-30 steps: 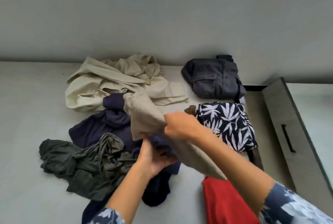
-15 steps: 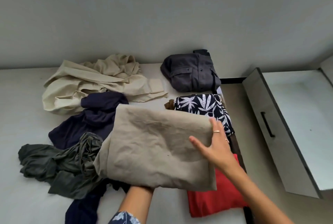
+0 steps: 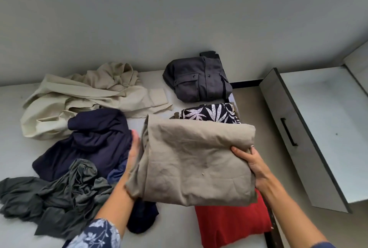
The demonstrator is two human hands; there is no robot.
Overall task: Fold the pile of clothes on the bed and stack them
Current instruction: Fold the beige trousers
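Grey bed (image 3: 179, 225) w/ a plain grey wall behind it fills most of the view. Folded tan garment (image 3: 195, 160) is held up over the bed's right part, between both hands, its far edge overlapping the leaf-print piece and its near edge over the red one. Left hand (image 3: 133, 154) lies flat against the garment's left edge, fingers straight & together, palm toward the cloth. Right hand (image 3: 252, 161) grips the right edge: thumb on top of the fabric, other fingers tucked under/behind it, so can't tell exactly how they lie; a ring shows on one finger.

Just beyond the tan piece: folded dark leaf-print garment (image 3: 209, 113), white leaves on navy/black. Beneath the tan piece's near edge, a folded red garment (image 3: 231, 225) at the bed's right border. Further back, near the wall, a folded dark grey shirt (image 3: 197, 80) w/ pocket & buttons showing, apart from the leaf-print one.

Left side is the unfolded pile: navy garment (image 3: 89, 142) crumpled, touching the left hand's back; olive-grey garment (image 3: 53, 198) bunched in front of it, overlapping its near edge; beige garment (image 3: 79, 98) spread loosely behind, toward the wall, a cuffed sleeve reaching right. Floral blue sleeve (image 3: 95, 233) covers the left forearm at bottom.

Right of the bed, a grey cabinet (image 3: 318, 128) w/ a dark handle on its side face.
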